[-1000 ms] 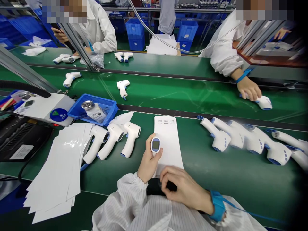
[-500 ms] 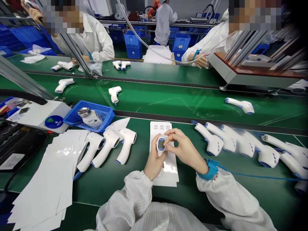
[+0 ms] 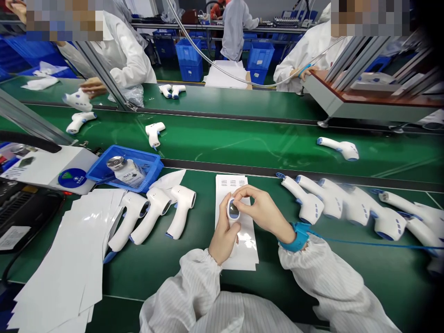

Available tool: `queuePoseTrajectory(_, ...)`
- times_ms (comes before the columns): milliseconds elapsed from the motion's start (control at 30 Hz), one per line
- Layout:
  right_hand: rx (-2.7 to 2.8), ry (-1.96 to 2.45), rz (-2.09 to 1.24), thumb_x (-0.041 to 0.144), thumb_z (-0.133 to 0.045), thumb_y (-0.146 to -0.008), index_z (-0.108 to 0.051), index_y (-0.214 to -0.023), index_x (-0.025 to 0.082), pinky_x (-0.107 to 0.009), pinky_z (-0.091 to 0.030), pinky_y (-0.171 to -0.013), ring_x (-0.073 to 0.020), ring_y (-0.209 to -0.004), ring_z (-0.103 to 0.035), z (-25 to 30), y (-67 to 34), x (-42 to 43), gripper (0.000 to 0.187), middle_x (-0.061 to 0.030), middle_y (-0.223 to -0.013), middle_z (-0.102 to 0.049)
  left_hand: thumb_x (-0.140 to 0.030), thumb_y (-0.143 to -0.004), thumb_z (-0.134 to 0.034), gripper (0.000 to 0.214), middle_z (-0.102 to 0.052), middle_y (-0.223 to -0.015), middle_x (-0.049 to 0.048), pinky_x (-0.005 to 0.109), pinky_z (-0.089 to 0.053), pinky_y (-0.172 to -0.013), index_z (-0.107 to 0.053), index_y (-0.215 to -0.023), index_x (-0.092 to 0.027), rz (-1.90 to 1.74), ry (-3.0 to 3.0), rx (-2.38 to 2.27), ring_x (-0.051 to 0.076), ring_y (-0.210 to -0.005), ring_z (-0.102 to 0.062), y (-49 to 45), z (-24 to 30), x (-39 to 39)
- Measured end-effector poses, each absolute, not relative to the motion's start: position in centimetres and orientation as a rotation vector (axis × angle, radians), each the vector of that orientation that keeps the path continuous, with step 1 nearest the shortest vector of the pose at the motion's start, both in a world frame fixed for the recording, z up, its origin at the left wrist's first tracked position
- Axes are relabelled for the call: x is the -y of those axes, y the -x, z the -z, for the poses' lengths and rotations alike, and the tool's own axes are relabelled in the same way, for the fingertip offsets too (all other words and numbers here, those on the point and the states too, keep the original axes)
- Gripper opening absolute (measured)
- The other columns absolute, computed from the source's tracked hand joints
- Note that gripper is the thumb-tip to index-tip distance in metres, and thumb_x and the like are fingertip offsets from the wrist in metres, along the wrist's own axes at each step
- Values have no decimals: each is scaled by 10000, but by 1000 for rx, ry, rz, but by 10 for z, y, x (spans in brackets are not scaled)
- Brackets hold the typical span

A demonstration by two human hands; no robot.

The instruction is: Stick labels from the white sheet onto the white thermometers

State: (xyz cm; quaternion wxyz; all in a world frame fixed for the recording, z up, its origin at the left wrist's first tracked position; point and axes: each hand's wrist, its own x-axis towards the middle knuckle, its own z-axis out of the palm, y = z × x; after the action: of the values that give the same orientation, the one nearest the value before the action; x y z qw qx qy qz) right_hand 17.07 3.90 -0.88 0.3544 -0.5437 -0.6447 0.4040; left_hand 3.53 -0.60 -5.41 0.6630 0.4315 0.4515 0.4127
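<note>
My left hand [image 3: 224,233] is wrapped round a white handheld infrared thermometer [image 3: 233,209], its small dark screen facing up at me. Thumb and fingertips of my right hand [image 3: 260,208] are pinched together at the upper edge of that screen; whether anything thin is between them cannot be made out. Under both hands lies a stack of white label sheets [image 3: 243,256] with small printed marks at the top. To the left, three white thermometers [image 3: 181,210] lie side by side. Several more thermometers [image 3: 310,207] rest in a row on the right.
A green conveyor belt [image 3: 243,143] with a few thermometers crosses ahead. A blue tray [image 3: 148,182] holds a bottle [image 3: 129,172]. White sheets [image 3: 65,259] lie at left, near a white box [image 3: 74,169]. A blue wrist cord [image 3: 364,243] runs right. Co-workers stand opposite.
My right fingertips have moved onto the screen's upper edge, and the screen looks darker. Thermometers on the belt have shifted left. A co-worker at far left has lifted a thermometer.
</note>
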Motion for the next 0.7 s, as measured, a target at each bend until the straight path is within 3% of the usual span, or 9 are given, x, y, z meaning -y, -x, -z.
queuePoseTrajectory(133, 1657, 1413, -1058, 178, -605, -774, -613, -710, 217, -330, -457, -858, -188, -907, -638, 8, -171, -40, 75, -11, -914, -692, -122, -847, -429, 704, -231, -1556, 39, 225, -456, -484, -218, -1462, -393, -890, -966, -959, 58, -595, -497, -33, 53, 6)
queuePoseTrajectory(500, 1674, 1366, -1053, 142, -603, -773, -602, -708, 216, -326, -461, -856, -178, -880, -640, 9, -172, -43, 99, -4, -896, -687, -258, -924, -386, 596, -304, -1519, 72, 254, -471, -497, -209, -1479, -385, -848, -908, -1028, 58, -559, -507, -33, 48, 6)
queuePoseTrajectory(700, 1673, 1354, -1037, 144, -601, -778, -606, -714, 217, -325, -470, -834, -180, -867, -644, 11, -172, -42, 97, -6, -886, -692, -228, -920, -361, 585, -294, -1534, 50, 250, -471, -484, -236, -1468, -394, -873, -903, -1041, 58, -554, -503, -35, 54, 6)
